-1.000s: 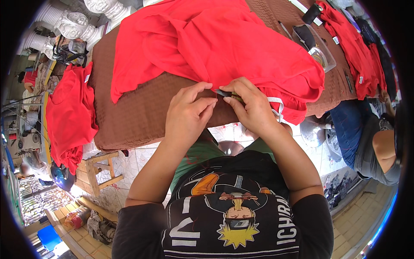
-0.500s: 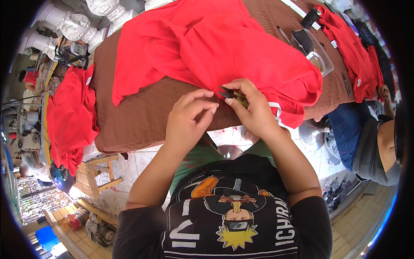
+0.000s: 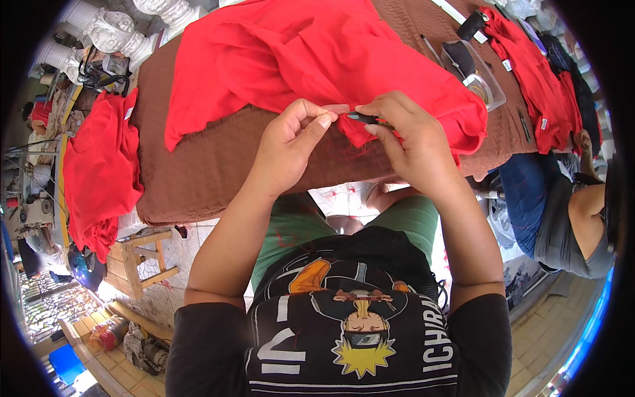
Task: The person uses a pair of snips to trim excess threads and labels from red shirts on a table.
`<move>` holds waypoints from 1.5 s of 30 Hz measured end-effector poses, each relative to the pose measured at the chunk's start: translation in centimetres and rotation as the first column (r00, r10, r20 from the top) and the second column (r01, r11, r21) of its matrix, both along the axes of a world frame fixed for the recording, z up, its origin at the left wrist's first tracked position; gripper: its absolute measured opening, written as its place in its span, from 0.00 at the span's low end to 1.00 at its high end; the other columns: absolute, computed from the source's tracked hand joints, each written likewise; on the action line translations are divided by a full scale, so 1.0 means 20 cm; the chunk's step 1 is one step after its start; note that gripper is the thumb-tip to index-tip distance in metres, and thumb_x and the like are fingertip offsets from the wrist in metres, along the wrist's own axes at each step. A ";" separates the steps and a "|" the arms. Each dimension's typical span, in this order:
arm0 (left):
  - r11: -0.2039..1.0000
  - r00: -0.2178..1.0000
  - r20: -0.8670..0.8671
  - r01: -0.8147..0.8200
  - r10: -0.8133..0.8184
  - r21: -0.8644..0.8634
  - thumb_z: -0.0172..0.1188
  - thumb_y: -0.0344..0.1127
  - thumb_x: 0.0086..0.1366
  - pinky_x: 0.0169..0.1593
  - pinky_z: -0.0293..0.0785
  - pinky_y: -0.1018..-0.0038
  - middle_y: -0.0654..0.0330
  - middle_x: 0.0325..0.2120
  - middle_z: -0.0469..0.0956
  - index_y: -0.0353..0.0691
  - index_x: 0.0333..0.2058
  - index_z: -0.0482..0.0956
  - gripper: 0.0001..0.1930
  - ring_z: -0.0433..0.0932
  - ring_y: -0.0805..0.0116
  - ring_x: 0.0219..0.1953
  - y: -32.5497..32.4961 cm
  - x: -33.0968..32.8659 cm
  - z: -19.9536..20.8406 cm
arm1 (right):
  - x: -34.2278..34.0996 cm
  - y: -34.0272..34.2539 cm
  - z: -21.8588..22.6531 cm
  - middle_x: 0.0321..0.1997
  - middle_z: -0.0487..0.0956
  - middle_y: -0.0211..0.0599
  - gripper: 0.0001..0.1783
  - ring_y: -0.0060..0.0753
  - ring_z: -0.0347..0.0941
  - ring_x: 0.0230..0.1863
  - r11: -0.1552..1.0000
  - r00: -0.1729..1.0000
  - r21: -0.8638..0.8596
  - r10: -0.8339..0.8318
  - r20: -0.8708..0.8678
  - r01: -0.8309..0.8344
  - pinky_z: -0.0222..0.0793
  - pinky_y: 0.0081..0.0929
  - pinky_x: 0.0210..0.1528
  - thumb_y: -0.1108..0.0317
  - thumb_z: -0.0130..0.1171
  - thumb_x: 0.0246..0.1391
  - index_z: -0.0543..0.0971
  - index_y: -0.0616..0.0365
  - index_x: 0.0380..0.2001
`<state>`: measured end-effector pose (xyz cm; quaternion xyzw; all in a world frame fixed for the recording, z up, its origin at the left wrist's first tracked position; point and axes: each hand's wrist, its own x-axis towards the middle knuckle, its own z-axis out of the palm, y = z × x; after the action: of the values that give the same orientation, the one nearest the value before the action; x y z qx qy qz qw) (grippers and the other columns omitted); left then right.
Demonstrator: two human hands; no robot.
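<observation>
A large red garment (image 3: 297, 59) lies spread over the brown-covered table in front of me. At its near edge my left hand (image 3: 291, 135) is closed, thumb and fingertips pinching a thin pinkish-red bit of the cloth. Facing it, my right hand (image 3: 413, 135) is closed around small thread snips (image 3: 361, 118). Their dark blades point left and lie close to the pinched cloth. The handle is mostly hidden by my fingers, and I cannot tell whether the blades touch the cloth.
Another red garment (image 3: 102, 172) hangs at the table's left end. More red clothing (image 3: 536, 79) lies at the right, near a seated person (image 3: 572, 225). A clear plastic box (image 3: 486, 83) and a black thread spool (image 3: 471, 26) rest on the brown cover (image 3: 198, 178). A wooden stool (image 3: 142, 261) stands below left.
My left hand has gone from an unclosed curl to pinching the garment's edge. Both hands have risen slightly, and the snips now point at the pinched cloth.
</observation>
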<state>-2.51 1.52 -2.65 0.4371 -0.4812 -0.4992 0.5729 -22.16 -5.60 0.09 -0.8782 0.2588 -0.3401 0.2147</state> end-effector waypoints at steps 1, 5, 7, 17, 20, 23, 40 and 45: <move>1.000 1.000 -0.002 0.002 -0.002 0.001 0.52 0.32 0.71 0.57 0.67 0.73 0.52 0.48 0.78 0.34 0.38 0.73 0.07 0.74 0.72 0.51 0.00 -0.01 0.00 | 0.01 0.00 0.00 0.35 0.76 0.38 0.13 0.48 0.75 0.37 0.998 1.000 -0.061 0.004 -0.008 -0.005 0.72 0.38 0.37 0.76 0.60 0.47 0.78 0.56 0.39; 0.997 0.999 0.037 0.022 -0.025 0.067 0.52 0.31 0.71 0.57 0.67 0.74 0.52 0.49 0.77 0.34 0.38 0.73 0.07 0.73 0.73 0.52 0.03 -0.01 0.03 | 0.04 0.02 -0.01 0.34 0.75 0.36 0.10 0.45 0.75 0.35 0.988 0.996 -0.152 -0.024 -0.082 0.011 0.71 0.40 0.35 0.74 0.59 0.47 0.77 0.56 0.36; 0.999 0.999 0.034 0.011 -0.012 0.045 0.54 0.31 0.69 0.56 0.67 0.73 0.51 0.49 0.77 0.34 0.37 0.75 0.05 0.73 0.70 0.53 0.04 -0.01 0.03 | 0.06 0.02 0.00 0.33 0.74 0.36 0.09 0.43 0.74 0.35 0.982 0.994 -0.188 -0.034 -0.106 0.013 0.70 0.40 0.35 0.73 0.58 0.47 0.77 0.56 0.35; 0.947 0.449 0.883 0.320 -0.134 -0.019 0.48 0.42 0.71 0.58 0.63 0.64 0.56 0.40 0.79 0.37 0.27 0.81 0.19 0.68 0.53 0.58 0.22 0.15 0.49 | -0.16 -0.04 0.27 0.34 0.75 0.37 0.10 0.44 0.75 0.40 0.937 0.934 -0.349 -0.122 -0.335 -0.003 0.71 0.41 0.41 0.72 0.58 0.47 0.75 0.56 0.35; 0.957 0.605 0.770 0.289 -0.201 0.022 0.49 0.37 0.70 0.53 0.67 0.68 0.58 0.37 0.80 0.37 0.30 0.81 0.15 0.74 0.57 0.51 0.21 0.20 0.49 | -0.29 -0.10 0.44 0.35 0.76 0.40 0.11 0.45 0.75 0.42 0.933 0.841 -0.358 -0.166 -0.514 -0.035 0.71 0.37 0.43 0.74 0.59 0.47 0.75 0.59 0.37; 0.987 0.692 0.717 0.155 -0.086 -0.031 0.53 0.32 0.68 0.46 0.71 0.72 0.58 0.37 0.80 0.36 0.33 0.80 0.09 0.78 0.61 0.40 0.19 0.10 0.42 | -0.55 -0.20 0.53 0.36 0.78 0.38 0.16 0.37 0.76 0.43 0.983 0.905 -0.066 -0.185 -0.384 0.174 0.69 0.31 0.44 0.78 0.56 0.50 0.76 0.62 0.44; 0.975 0.447 0.892 -0.160 -0.067 0.153 0.68 0.40 0.56 0.35 0.74 0.70 0.57 0.31 0.76 0.39 0.35 0.81 0.13 0.78 0.64 0.28 0.19 -0.15 -0.04 | -0.28 -0.01 -0.08 0.39 0.78 0.42 0.15 0.44 0.78 0.40 0.948 0.992 0.319 0.024 -0.124 0.017 0.73 0.33 0.42 0.75 0.62 0.48 0.76 0.60 0.41; 0.970 0.492 0.870 -0.231 0.044 0.081 0.69 0.40 0.56 0.38 0.73 0.71 0.58 0.37 0.75 0.38 0.35 0.82 0.13 0.77 0.65 0.33 0.20 -0.14 0.00 | -0.22 0.08 -0.18 0.37 0.77 0.38 0.14 0.41 0.78 0.36 0.956 0.998 0.292 -0.018 -0.064 0.036 0.73 0.34 0.37 0.75 0.63 0.46 0.76 0.57 0.39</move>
<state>-5.34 5.44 -2.64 0.7160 -0.6165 -0.2103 0.2512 -26.56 -4.08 -3.45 -0.8430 0.3248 -0.2741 0.3297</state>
